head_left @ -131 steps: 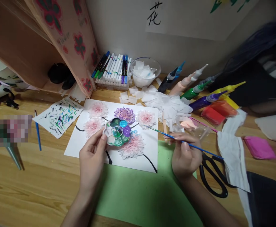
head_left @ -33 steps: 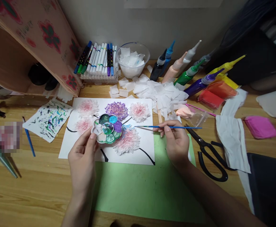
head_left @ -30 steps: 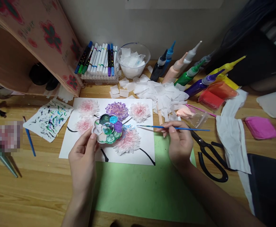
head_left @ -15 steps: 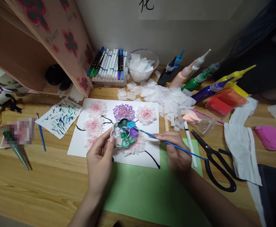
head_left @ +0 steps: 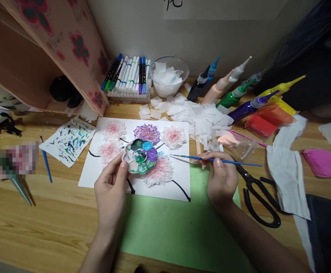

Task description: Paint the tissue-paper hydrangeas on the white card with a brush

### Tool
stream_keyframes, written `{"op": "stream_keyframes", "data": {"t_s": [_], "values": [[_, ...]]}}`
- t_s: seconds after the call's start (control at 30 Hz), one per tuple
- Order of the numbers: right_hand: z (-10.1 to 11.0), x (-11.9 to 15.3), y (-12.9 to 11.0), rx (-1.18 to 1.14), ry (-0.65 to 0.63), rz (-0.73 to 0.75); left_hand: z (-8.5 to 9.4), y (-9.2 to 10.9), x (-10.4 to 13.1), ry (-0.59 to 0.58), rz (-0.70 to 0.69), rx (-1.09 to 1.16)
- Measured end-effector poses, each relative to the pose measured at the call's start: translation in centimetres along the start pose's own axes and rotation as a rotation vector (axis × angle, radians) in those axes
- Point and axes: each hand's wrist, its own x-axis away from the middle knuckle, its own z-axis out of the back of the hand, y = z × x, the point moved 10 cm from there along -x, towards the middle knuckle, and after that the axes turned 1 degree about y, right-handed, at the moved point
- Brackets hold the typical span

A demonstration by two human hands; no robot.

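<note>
My left hand (head_left: 111, 182) pinches the rim of a flower-shaped palette (head_left: 140, 156) with green, blue and purple paint in its wells. The palette is over a white paper (head_left: 90, 172) that bears pink tissue flowers and a purple-edged flower (head_left: 147, 134). My right hand (head_left: 222, 178) is closed on a blue paintbrush (head_left: 228, 161), whose tip points left over the paper, just right of a pink flower (head_left: 160, 170). Blue marks show on that flower's upper edge. Green paper (head_left: 179, 227) lies under the white one.
Black scissors (head_left: 249, 178) lie right of my right hand. Behind the paper are tissue pieces (head_left: 199, 113), a glass bowl (head_left: 168, 89), markers (head_left: 130, 76) and paint bottles (head_left: 230, 94). A paint-smeared sheet (head_left: 69, 140) and another brush (head_left: 46, 163) lie at the left.
My left hand has moved the palette left and slightly down. The brush has left the blue well and moved right with my right hand, now lying more level, uncovering the flower's blue-marked edge.
</note>
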Motion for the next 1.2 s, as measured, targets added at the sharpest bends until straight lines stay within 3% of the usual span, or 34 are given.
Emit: {"op": "stream_keyframes", "data": {"t_s": [0.3,1.03,1.2], "values": [[-0.9,0.2,0.2,0.078,-0.099,-0.013,0.1,0.0,-0.1,0.013,-0.005,0.015],[-0.9,0.0,-0.5,0.092,-0.082,0.048,-0.5,0.1,0.2,-0.023,0.008,-0.003],[0.1,0.3,-2.5,-0.073,0.006,0.241,-0.7,0.0,0.5,-0.044,0.019,-0.007]]}}
